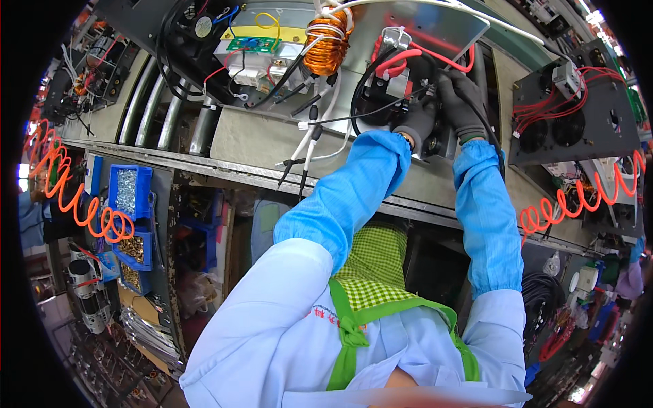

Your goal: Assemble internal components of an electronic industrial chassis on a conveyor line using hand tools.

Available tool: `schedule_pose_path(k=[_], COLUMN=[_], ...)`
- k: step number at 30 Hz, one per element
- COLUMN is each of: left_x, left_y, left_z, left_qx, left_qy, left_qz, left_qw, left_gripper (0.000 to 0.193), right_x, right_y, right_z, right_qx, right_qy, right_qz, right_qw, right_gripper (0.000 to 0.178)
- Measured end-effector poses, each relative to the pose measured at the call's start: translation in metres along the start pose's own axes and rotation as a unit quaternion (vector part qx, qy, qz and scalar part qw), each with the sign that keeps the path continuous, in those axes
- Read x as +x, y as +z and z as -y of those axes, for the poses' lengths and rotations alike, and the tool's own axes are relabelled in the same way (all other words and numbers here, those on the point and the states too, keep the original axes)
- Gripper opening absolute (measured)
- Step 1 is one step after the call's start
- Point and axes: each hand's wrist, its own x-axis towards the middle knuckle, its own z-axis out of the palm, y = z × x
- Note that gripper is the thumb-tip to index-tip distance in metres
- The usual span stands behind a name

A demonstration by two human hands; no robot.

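Note:
Both my hands wear dark grey gloves and meet at the right part of an open metal chassis [435, 24]. My left hand [418, 124] is closed beside a black component [384, 95] with thick red cables [401, 60]; its fingertips are at small metal fittings, and what they grip is too small to name. Just to its right, my right hand [462, 102] curls inward with bent fingers, its fingertips partly hidden. A black cable [484, 121] passes over the right hand. At the chassis's left part are a copper-wound coil [328, 44] and a green circuit board [253, 44].
Loose white and black leads [309, 146] hang over the bench's front edge. Metal rollers [153, 109] lie left of the chassis. Another dark chassis [575, 109] stands at right. Orange coiled hoses [68, 197] hang on both sides. Blue bins [130, 192] hold small metal parts.

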Motion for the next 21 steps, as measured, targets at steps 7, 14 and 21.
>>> schedule_pose_path(k=[7,14,21], left_x=[-0.005,0.008,0.009], left_y=[0.004,0.012,0.010], left_z=[0.004,0.003,-0.004], left_qx=[-0.007,0.013,0.044], left_qy=[0.047,-0.006,0.000], left_qz=[0.042,0.093,-0.076], left_qw=[0.998,0.996,0.996], left_gripper=[0.033,0.037,0.041], right_x=[0.000,-0.005,-0.002], right_y=[-0.002,-0.003,0.008], right_z=[-0.001,-0.010,-0.008], right_qx=[-0.007,-0.014,-0.016], right_qy=[0.029,0.012,0.011], right_qz=[0.000,-0.041,-0.043], right_qw=[1.000,0.999,0.999], right_gripper=[0.033,0.042,0.046])
